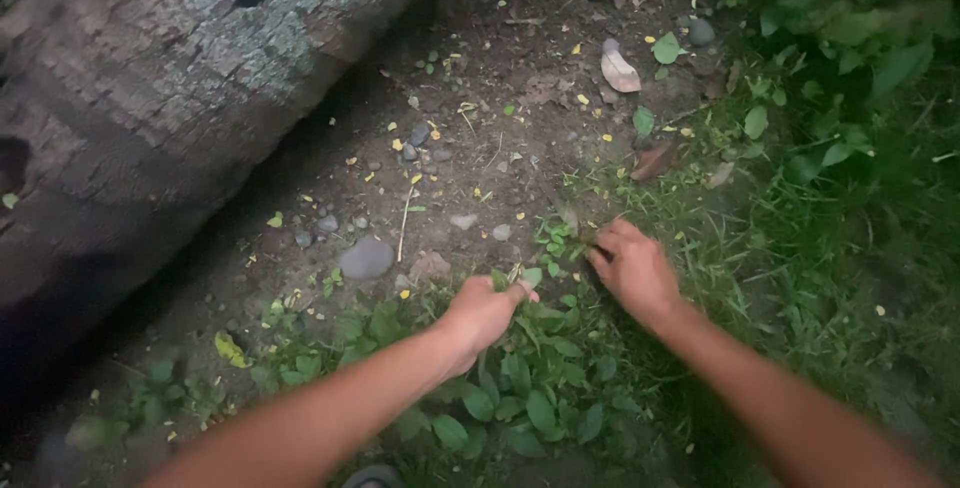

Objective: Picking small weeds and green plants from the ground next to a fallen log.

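While hands [555,293] grip weeds [530,388], stony dirt [470,148], log [150,78]

Bare soil [480,98]: pebbles, grey stone [367,258], weeds [520,388].

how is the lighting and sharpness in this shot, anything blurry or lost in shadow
Head view: dim, flat light, no glare; left hand and right hand fairly sharp among the weeds; forearms near the bottom edge smear; trunk underside and right-side grass sink into shadow.
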